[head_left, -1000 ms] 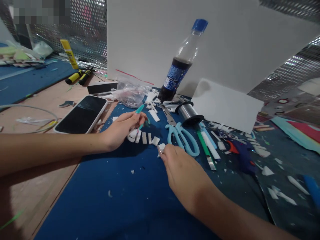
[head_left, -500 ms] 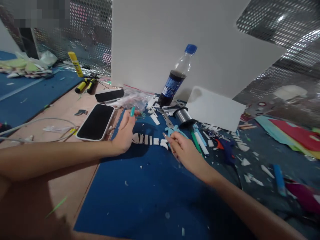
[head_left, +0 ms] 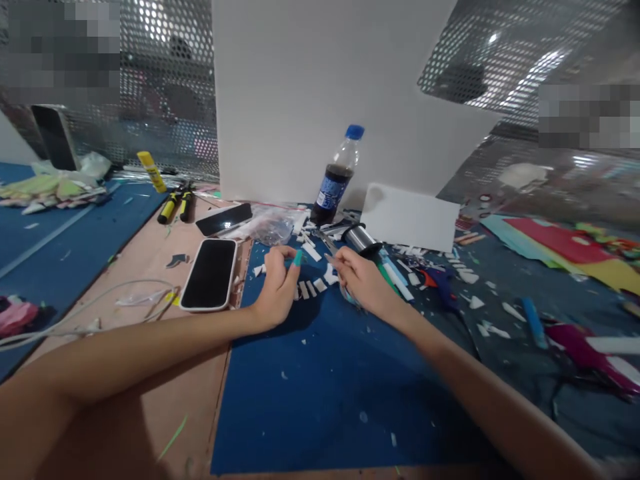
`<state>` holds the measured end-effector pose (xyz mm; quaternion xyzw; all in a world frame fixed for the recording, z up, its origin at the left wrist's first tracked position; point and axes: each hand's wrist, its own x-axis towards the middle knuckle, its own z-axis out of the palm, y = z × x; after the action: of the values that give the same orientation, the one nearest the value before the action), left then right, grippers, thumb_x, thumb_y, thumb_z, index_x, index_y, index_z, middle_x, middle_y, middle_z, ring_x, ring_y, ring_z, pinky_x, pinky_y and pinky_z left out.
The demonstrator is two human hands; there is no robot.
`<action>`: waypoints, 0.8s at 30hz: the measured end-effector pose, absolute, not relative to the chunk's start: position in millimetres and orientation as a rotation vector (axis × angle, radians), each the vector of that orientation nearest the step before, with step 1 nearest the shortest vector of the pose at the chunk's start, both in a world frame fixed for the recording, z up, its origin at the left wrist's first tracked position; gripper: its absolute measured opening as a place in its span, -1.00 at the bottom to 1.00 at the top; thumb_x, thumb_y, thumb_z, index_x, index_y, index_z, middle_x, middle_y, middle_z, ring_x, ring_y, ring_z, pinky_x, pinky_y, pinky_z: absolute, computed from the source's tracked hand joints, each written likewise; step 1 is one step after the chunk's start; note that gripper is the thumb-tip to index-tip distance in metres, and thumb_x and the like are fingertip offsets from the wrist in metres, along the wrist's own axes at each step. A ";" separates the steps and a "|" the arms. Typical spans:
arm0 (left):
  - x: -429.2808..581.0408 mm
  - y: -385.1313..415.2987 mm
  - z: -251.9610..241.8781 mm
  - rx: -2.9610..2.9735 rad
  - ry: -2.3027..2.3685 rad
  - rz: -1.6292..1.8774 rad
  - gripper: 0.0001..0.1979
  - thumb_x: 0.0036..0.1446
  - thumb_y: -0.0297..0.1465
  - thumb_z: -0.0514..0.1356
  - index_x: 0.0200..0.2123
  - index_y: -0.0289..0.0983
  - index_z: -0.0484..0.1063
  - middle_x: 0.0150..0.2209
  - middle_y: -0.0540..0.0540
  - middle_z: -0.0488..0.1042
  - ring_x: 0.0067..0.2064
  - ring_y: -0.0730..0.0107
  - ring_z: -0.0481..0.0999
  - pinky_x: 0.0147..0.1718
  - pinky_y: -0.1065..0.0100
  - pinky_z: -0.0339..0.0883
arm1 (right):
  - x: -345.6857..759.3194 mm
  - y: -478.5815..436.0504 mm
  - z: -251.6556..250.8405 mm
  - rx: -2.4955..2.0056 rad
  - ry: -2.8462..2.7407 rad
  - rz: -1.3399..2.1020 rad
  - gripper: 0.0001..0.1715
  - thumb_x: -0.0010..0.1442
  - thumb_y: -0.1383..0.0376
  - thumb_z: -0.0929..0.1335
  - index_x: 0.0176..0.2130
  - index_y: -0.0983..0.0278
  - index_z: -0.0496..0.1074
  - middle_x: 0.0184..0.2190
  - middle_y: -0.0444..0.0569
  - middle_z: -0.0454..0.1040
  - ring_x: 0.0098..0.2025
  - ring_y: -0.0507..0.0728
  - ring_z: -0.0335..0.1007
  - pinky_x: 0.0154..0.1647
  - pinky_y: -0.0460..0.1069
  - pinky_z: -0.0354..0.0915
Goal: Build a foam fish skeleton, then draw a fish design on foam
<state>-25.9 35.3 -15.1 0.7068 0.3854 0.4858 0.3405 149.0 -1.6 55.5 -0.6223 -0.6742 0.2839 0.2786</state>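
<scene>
My left hand (head_left: 278,285) is closed in a pinch above the left end of a row of small white cut pieces (head_left: 313,288). A teal fingernail shows on it; whatever lies between the fingertips is too small to make out. Close by on the right, my right hand (head_left: 361,277) is curled round what looks like a pair of scissors. A light blue handle loop (head_left: 349,295) peeks out under the fingers, and the rest is mostly covered. Just left of its fingertips lies a white forked piece (head_left: 331,273) on the blue mat (head_left: 320,387).
Behind the hands stand a cola bottle (head_left: 334,183) and a wire spool (head_left: 361,240) among white scraps. A phone (head_left: 209,275) lies left, with pliers (head_left: 176,203) and a glue stick (head_left: 151,172) beyond. Glue guns (head_left: 443,287) and coloured sheets (head_left: 555,243) are at right.
My left hand has moved right, nearer my right hand, and its fingers have drawn into a pinch. The light blue handle has shifted under my right hand. The view has tilted and turned slightly.
</scene>
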 end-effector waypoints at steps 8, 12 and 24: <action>-17.6 31.7 -12.6 2.196 0.774 1.021 -0.41 0.00 -0.38 0.22 0.12 -0.32 0.17 0.14 -0.31 0.24 0.23 -0.04 0.09 0.19 -0.12 0.03 | 155.8 -11.6 58.3 -1.542 -1.964 0.782 -0.74 0.32 0.24 0.18 -0.43 0.21 0.12 -0.65 -0.25 0.19 -0.60 -0.01 0.16 -0.48 -0.07 0.10; -11.5 31.5 -10.6 2.301 0.663 0.991 -0.58 0.06 -0.34 0.21 0.01 -0.28 0.35 0.14 -0.26 0.34 0.24 -0.02 0.13 0.21 -0.15 -0.02 | 154.1 -16.9 55.9 -1.493 -2.076 0.719 -0.75 0.31 0.35 0.18 -0.43 0.21 0.11 -0.65 -0.25 0.14 -0.58 0.00 0.11 -0.46 -0.06 0.04; -14.2 25.8 -0.5 2.210 0.579 0.942 -0.79 0.13 -0.33 0.15 -0.23 -0.24 0.54 -0.23 -0.18 0.57 -0.13 0.24 0.49 -0.12 0.19 0.37 | 161.9 -19.5 43.1 -1.359 -2.409 0.306 -0.82 0.29 0.45 0.16 -0.33 0.25 0.23 -0.44 -0.07 0.35 -0.41 0.07 0.25 -0.41 -0.05 0.06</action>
<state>-14.2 25.8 -0.5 0.8445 0.2213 0.3601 0.3290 161.9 -19.5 43.1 -0.4806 -0.8518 0.1082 0.1784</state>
